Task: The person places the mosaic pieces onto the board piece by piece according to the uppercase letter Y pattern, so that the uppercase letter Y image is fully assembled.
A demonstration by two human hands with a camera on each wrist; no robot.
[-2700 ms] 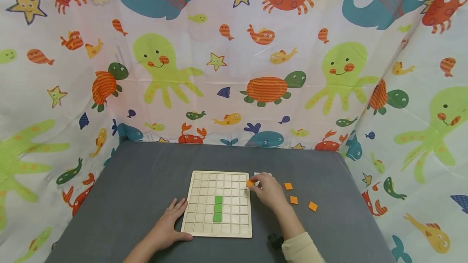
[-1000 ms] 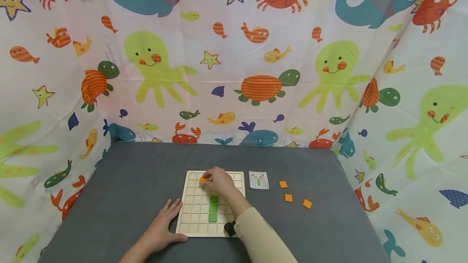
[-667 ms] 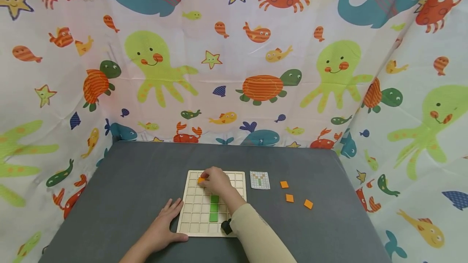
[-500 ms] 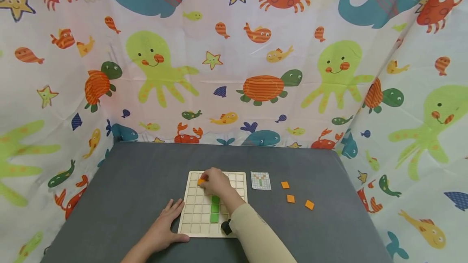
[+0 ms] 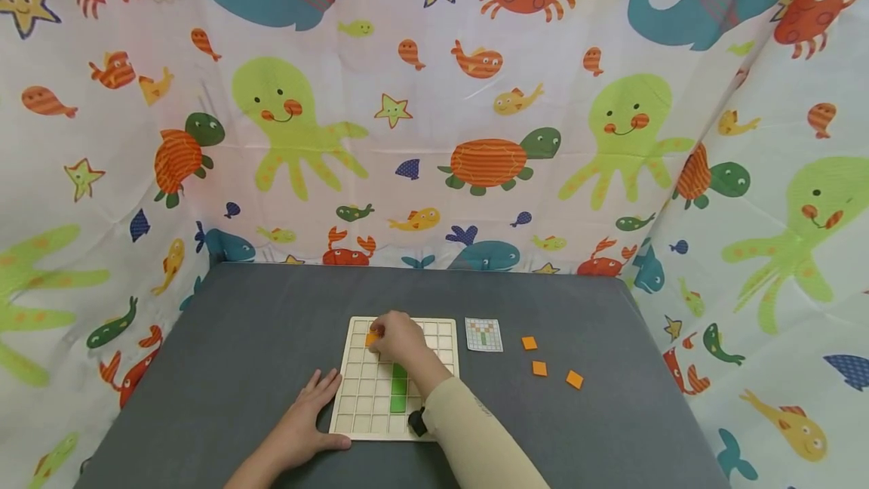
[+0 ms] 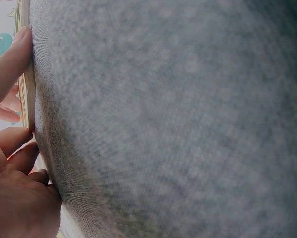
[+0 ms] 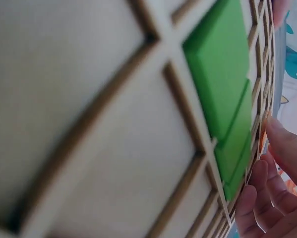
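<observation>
A pale wooden grid board [image 5: 348,403] lies on the dark grey table. My right hand [image 5: 400,338] is over its far left part and pinches a small orange square tile [image 5: 371,339] between thumb and fingertips, at a cell near the far edge. A column of green tiles [image 5: 398,389] sits in the middle cells; my right hand and forearm cover some cells around it. At the board's near left corner my left hand [image 5: 305,417] rests with spread fingers along the left edge and its thumb against the near edge. The left wrist view shows this hand [image 6: 19,198] touching the board's side.
To the right of the board lies a small printed card [image 5: 483,335] with a coloured grid pattern. Farther right are three loose orange tiles, one [image 5: 539,369] nearest the board. A cloth with sea animals [image 5: 495,164] hangs around the table [image 5: 271,308].
From the board's right edge, my right hand has carried the orange tile left to the far left cells, uncovering the card. Over the last half second it barely shifts. My left hand stays at the corner.
</observation>
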